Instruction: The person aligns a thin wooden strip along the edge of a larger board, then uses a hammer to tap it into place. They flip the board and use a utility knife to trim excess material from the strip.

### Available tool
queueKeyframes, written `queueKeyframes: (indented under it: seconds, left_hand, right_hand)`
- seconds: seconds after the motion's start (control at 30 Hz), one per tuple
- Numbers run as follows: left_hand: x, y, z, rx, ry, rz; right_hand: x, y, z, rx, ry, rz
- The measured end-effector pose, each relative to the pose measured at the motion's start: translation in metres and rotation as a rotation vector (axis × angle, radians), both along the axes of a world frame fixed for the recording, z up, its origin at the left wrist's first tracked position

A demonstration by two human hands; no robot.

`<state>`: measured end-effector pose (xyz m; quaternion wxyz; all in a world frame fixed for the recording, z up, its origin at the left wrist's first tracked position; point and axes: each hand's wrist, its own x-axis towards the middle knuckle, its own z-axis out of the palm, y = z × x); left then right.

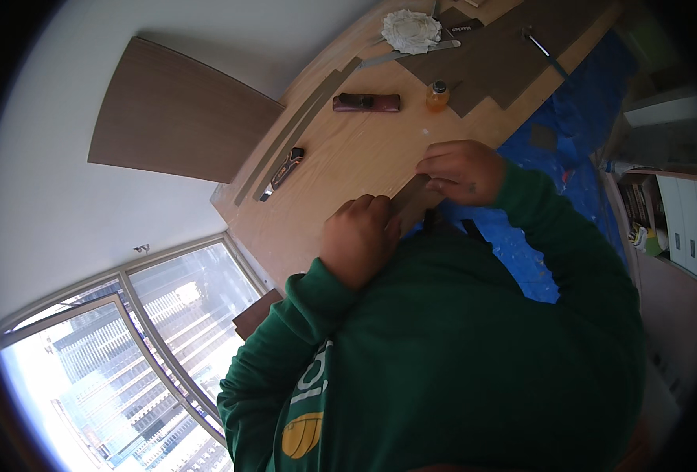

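Note:
A short brown flat piece (413, 197), like a cut of thin board, lies between my hands at the near edge of the wooden worktop (340, 169). My left hand (362, 240) is closed on its left end, fingers curled over it. At the other end my right hand (466, 173) pinches the corner between thumb and fingertips. Beyond them are a box cutter (283, 174) with a black and orange handle, a dark red block-like tool (366, 103) with a black top, and a small bottle of orange liquid (437, 96).
Long brown strips (301, 122) lie along the worktop's far edge. Brown sheets (513, 59), a hammer (541, 49), a metal ruler (423, 52) and a crumpled white cloth (411, 31) lie farther off. A brown panel (179, 110) leans on the wall. Blue sheeting (572, 126) hangs at right.

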<state>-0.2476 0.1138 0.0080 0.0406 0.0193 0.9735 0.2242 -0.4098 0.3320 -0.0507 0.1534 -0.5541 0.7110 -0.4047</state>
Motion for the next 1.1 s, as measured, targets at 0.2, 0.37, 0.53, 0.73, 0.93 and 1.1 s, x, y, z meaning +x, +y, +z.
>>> queueKeyframes:
  seconds: [0.2,0.37,0.53,0.73,0.93,1.1]
  left_hand:
    - [0.007,-0.004,0.003,0.053,0.021,0.066]
    - [0.006,-0.003,0.003,0.053,0.007,0.094]
    - [0.005,-0.002,0.001,0.055,0.038,0.096]
    - [0.004,-0.005,-0.001,0.072,0.042,0.098]
    - [0.004,-0.006,-0.003,0.101,0.027,0.118]
    - [0.007,-0.007,-0.005,0.128,0.04,0.11]
  right_hand:
    - [0.0,-0.002,0.002,-0.014,-0.014,-0.031]
    - [-0.001,-0.002,0.004,0.005,-0.039,-0.031]
    - [-0.002,-0.003,0.003,-0.012,-0.024,-0.025]
    - [-0.003,-0.003,0.002,-0.006,-0.038,-0.027]
    - [-0.006,-0.006,0.01,0.069,-0.001,-0.005]
    - [0.002,-0.017,0.025,-0.017,0.219,0.015]
